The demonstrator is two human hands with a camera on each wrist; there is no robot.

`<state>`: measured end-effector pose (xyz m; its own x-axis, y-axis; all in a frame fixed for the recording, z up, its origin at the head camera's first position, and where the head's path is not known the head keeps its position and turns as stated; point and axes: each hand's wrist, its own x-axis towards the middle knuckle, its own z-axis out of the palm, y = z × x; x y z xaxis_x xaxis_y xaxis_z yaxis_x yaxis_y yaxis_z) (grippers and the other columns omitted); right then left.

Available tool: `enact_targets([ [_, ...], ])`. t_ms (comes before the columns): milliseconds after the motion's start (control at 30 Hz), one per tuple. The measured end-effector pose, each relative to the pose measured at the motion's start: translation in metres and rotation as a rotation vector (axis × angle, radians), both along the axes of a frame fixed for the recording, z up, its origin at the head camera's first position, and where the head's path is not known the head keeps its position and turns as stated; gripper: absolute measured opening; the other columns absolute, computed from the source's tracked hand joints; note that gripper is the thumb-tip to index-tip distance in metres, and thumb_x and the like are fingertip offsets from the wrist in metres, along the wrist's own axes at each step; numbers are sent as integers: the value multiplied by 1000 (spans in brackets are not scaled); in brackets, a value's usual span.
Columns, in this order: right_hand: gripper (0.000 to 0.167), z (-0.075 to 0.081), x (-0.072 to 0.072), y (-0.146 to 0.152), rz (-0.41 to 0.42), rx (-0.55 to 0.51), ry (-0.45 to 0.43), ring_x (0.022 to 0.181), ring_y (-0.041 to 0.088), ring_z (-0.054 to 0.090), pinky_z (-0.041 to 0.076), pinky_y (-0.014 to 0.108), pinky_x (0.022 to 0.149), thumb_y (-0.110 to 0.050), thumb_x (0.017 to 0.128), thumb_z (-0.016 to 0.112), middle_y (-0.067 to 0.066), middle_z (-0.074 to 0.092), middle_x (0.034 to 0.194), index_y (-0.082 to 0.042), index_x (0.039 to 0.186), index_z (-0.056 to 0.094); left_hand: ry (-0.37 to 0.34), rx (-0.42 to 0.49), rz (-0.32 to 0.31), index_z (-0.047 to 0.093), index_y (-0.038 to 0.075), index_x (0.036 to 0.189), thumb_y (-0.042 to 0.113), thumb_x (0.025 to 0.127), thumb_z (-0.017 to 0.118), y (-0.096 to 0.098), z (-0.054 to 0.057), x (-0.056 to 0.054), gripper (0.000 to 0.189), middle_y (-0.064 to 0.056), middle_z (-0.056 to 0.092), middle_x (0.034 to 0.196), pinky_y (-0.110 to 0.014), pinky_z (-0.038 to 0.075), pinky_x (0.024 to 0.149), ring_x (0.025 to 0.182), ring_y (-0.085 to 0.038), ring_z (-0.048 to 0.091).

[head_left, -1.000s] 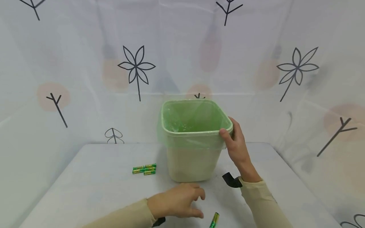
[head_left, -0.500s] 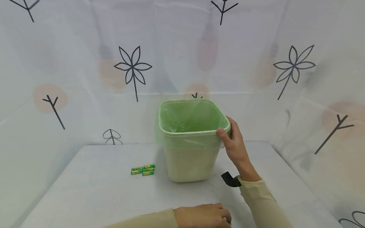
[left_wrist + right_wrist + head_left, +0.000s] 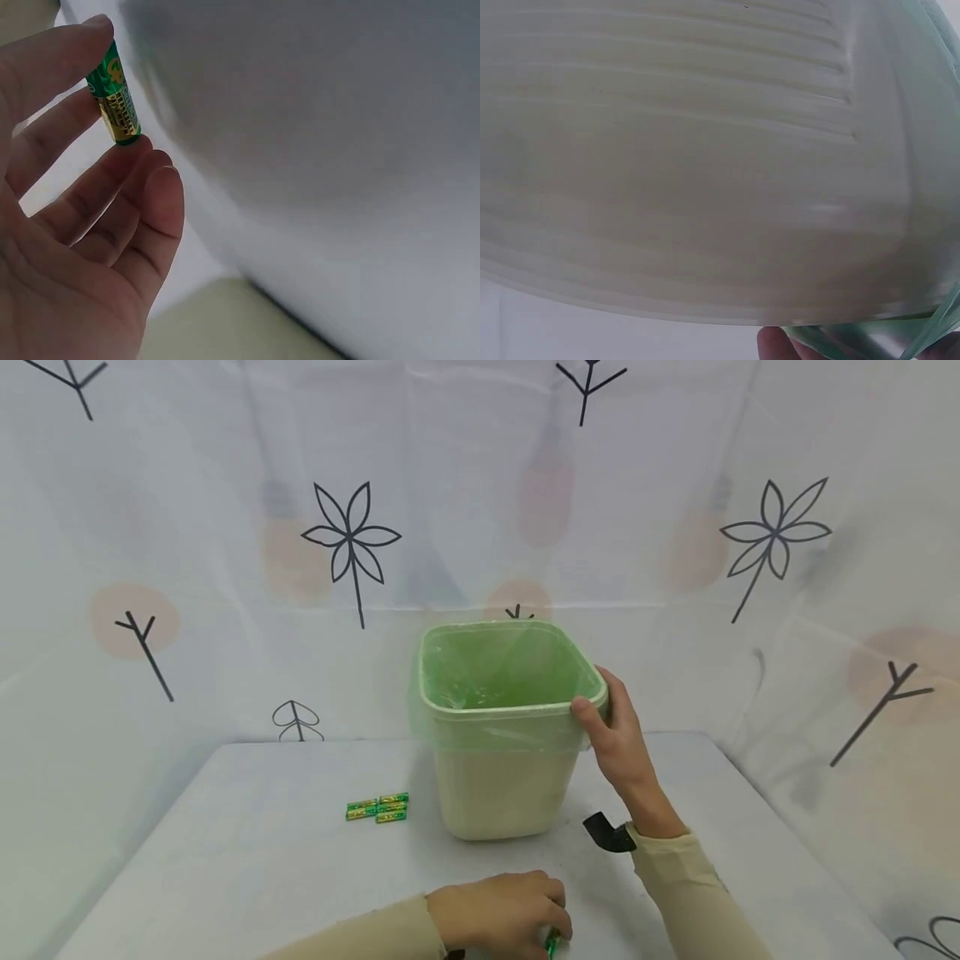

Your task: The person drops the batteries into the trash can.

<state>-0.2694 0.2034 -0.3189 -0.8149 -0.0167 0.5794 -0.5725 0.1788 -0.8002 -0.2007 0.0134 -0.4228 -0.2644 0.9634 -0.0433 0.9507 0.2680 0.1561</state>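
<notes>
My left hand (image 3: 501,910) pinches a green and gold battery (image 3: 118,101) between thumb and fingers, low over the near part of the table. In the head view most of that battery is hidden by the fingers. A pale cream bin (image 3: 502,793) stands upright at the middle, lined with a thin green plastic bag (image 3: 495,732) folded over its rim. My right hand (image 3: 624,756) grips the rim at the bin's near right corner, thumb on the front and fingers around the side. The right wrist view shows the bin's ribbed wall and a few fingertips (image 3: 774,345) by the bag.
Several more green and gold batteries (image 3: 377,807) lie grouped on the white table (image 3: 247,860), left of the bin. Behind stands a white cloth backdrop (image 3: 465,552) with plant drawings. A black strap piece (image 3: 609,835) sticks out from the right wrist.
My left hand reached right and toward me to the lone battery, took hold of it, and has come back slightly left and away from me. The right hand stays on the rim.
</notes>
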Motion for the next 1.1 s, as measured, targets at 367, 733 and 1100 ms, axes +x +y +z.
enact_targets([
  [367, 55, 0, 0, -2, -3, 8, 5, 107, 20, 46, 37, 27, 91, -24, 95, 55, 14, 46, 129, -13, 145, 35, -123, 151, 186, 68, 17, 111, 27, 86, 72, -63, 33, -15, 27, 12, 54, 104, -14, 41, 84, 95, 0, 51],
  [733, 55, 1, -1, -2, 6, -4, 15, 107, 20, 47, 38, 27, 90, -24, 95, 55, 15, 46, 129, -14, 145, 35, -117, 302, 338, 69, 18, 106, 22, 84, 74, -114, 84, -13, 23, 11, 53, 104, -21, 46, 85, 98, -3, 52],
  [1100, 54, 0, 0, -3, 8, -22, 9, 107, 20, 47, 37, 26, 90, -22, 95, 55, 16, 46, 128, -13, 145, 36, -72, 376, 296, 67, 21, 102, 22, 83, 74, -122, 143, 0, 20, 11, 53, 102, -24, 49, 72, 93, -6, 52],
])
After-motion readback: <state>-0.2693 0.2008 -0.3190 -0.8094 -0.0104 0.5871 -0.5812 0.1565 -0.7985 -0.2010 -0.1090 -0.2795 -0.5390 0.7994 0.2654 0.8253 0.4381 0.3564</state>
